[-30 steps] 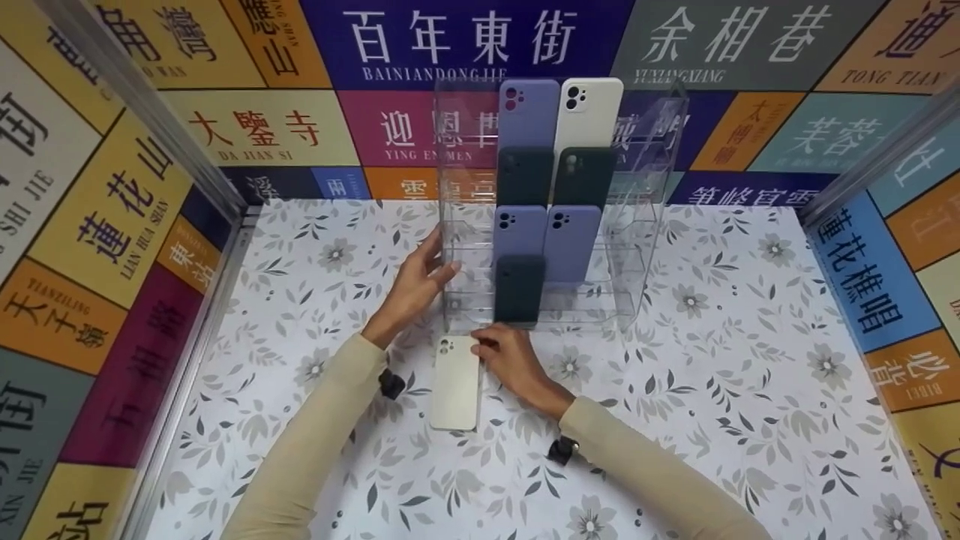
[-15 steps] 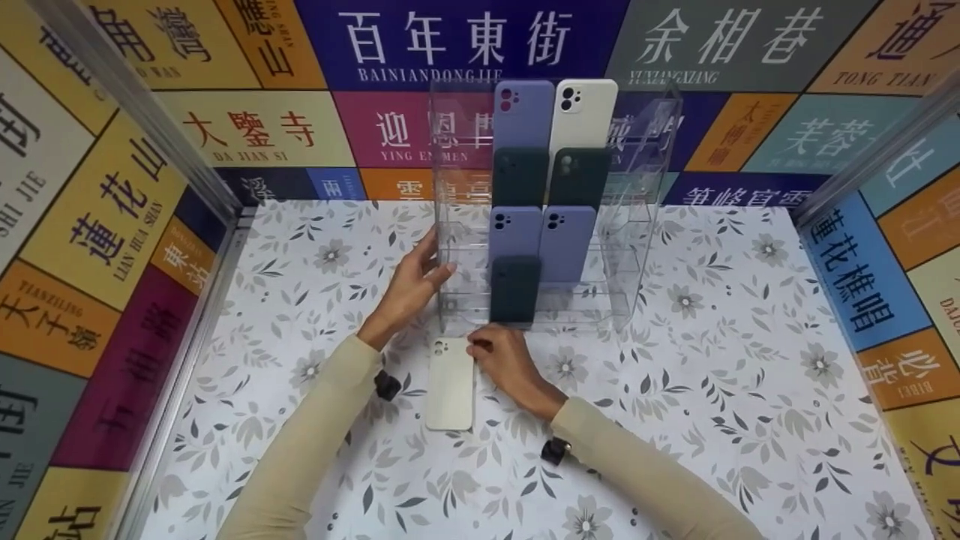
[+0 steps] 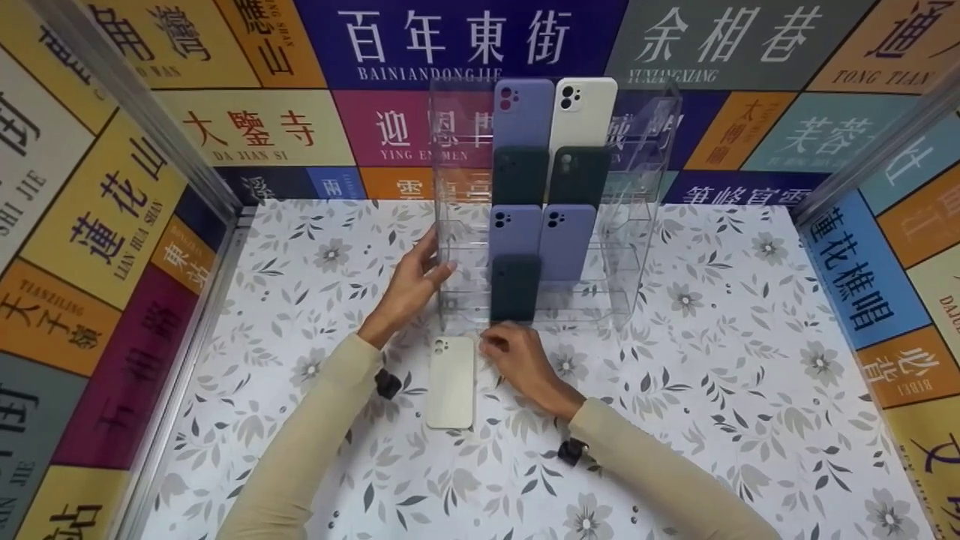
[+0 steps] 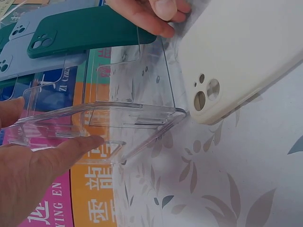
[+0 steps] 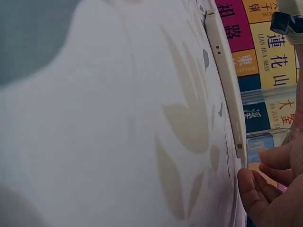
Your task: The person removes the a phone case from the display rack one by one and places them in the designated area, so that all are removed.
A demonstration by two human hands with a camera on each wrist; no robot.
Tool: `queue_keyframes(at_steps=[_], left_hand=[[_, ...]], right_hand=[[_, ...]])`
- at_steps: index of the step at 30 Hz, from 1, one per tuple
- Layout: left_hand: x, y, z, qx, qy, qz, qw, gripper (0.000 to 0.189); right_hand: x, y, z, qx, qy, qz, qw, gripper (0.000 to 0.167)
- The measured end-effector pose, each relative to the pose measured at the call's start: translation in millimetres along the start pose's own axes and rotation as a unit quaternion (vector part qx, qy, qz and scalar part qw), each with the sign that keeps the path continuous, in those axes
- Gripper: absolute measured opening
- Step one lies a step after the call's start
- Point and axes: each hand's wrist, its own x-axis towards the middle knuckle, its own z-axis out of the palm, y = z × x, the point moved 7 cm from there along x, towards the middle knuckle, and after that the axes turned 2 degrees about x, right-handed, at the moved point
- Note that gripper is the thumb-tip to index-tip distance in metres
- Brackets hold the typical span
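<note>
My left hand [image 3: 409,285] grips the left side panel of a clear acrylic display stand [image 3: 624,296], thumb on one face and index finger [image 4: 71,151] along the other. A cream phone case [image 3: 451,382] lies on the table in front of the stand, camera holes toward it. Just right of the case's upper corner is my right hand [image 3: 521,360], fingers loosely curled and holding nothing. The right wrist view shows the case's edge [image 5: 226,80] close beside those fingertips. The lowest dark green phone case [image 3: 516,289] stands upright in the front tier, above the right hand.
On the tiers behind stand lavender cases [image 3: 570,244], dark green cases [image 3: 581,176] and a white case [image 3: 586,112]. A floral cloth [image 3: 690,390] covers the table. Printed panels [image 3: 465,37] wall off the back and sides.
My right hand has drawn away from the cream case's upper right edge, moving slightly right. The cream case lies in place, and my left hand stays at the stand's side.
</note>
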Motion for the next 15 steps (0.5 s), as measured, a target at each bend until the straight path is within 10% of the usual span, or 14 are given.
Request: queue_keyframes(at_steps=[15], left_hand=[[-0.9, 0.9, 0.9, -0.004, -0.002, -0.002, 1.0000, 0.077]], right_hand=[[-6.4, 5, -33, -0.010, 0.011, -0.009, 0.9999, 0.014]])
